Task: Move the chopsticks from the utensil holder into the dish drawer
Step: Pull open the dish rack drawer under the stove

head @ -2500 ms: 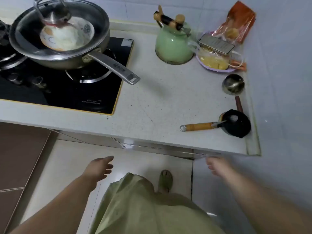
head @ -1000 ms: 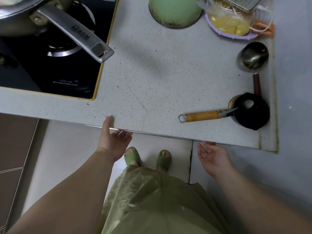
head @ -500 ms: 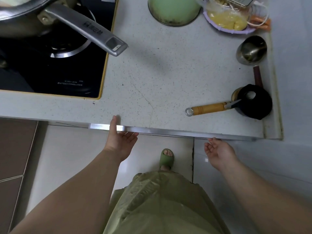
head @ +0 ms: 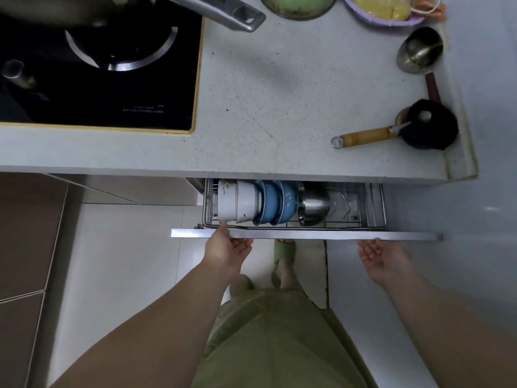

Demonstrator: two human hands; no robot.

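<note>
Beyond the fingertips of both hands, the dish drawer (head: 305, 234) is standing partly open under the counter (head: 279, 102). The left hand (head: 228, 252) is hooking the front panel: its thumb is lying over the top edge, its other fingers are curling palm-up beneath, evidently to haul the drawer outward. The right hand (head: 377, 254) is waiting palm-up with fingers loosely spread, just below the panel's right end; I cannot tell whether it is touching it, and it is gripping nothing. It appears placed to steady a wide front against skewing.

Just past the left thumb, white bowls (head: 237, 203), blue bowls (head: 275, 203) and a steel bowl (head: 313, 207) are sitting on edge in the wire rack (head: 372, 204), presumably so they drain and pack tightly. Rack space beyond the right fingers is lying free.

Chopsticks and utensil holder are not showing in this view; transfer is not yet begun.
</note>
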